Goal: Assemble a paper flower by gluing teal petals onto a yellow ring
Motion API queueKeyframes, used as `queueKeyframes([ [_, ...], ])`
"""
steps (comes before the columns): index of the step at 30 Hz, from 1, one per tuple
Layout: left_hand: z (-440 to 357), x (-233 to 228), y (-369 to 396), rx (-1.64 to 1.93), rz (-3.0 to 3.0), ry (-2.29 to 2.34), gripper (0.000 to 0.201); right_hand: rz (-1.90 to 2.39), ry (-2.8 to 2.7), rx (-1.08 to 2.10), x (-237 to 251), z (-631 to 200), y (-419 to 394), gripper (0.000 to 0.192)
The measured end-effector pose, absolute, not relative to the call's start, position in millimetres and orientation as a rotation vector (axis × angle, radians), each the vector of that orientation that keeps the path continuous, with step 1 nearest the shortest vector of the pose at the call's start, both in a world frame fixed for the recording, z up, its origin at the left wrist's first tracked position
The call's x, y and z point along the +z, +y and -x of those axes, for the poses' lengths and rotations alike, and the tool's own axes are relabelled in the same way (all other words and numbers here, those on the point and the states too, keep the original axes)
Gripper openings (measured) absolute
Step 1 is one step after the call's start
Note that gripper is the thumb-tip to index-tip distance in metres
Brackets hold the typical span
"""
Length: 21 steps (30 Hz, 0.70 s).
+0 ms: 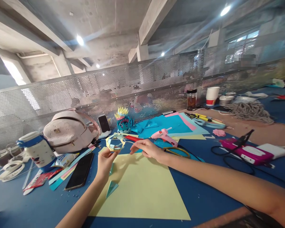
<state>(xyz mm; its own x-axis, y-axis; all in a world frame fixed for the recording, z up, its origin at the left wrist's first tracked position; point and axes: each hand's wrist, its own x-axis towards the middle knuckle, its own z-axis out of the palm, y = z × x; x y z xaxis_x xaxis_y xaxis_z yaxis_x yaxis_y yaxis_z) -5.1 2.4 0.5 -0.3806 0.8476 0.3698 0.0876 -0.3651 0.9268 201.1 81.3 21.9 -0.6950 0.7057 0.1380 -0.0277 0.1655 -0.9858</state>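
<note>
My left hand (106,161) pinches the lower edge of a small ring of folded paper pieces (115,142), pale yellow and light blue, held above the far left corner of a yellow paper sheet (144,190). My right hand (148,149) is just right of the ring, over the sheet's far edge. Its fingers reach left, loosely curved and apart, with nothing visible in them. Light blue folded paper triangles (112,188) lie on the sheet's left side. Beyond my right hand rests a pink glue gun (165,136). A blue and yellow folded paper piece (123,122) stands at the back.
Left are a black phone (80,171), a bottle (39,152), a tape roll (12,170) and a pink backpack (66,131). Blue paper sheets (175,123) lie behind the glue gun. A magenta device (248,151) with cables sits right. A perforated metal screen (144,82) borders the back.
</note>
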Motion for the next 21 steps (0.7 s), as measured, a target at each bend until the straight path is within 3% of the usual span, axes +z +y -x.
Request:
queueKeyframes([
  [10, 4.9, 0.0, 2.0, 1.798, -1.288, 1.329, 0.032, 0.485, -1.915, 1.652, 30.9, -203.7, 71.0, 0.054],
  [17, 5.1, -1.1, 3.3, 1.796, -1.291, 1.314, 0.03, 0.404, -1.395, 1.596, 31.0, -200.2, 72.9, 0.029],
  [21, 4.7, -0.6, 2.7, 1.789, -1.287, 1.322, 0.03, 0.294, -1.235, 1.765, 39.7, -203.0, 67.9, 0.033],
])
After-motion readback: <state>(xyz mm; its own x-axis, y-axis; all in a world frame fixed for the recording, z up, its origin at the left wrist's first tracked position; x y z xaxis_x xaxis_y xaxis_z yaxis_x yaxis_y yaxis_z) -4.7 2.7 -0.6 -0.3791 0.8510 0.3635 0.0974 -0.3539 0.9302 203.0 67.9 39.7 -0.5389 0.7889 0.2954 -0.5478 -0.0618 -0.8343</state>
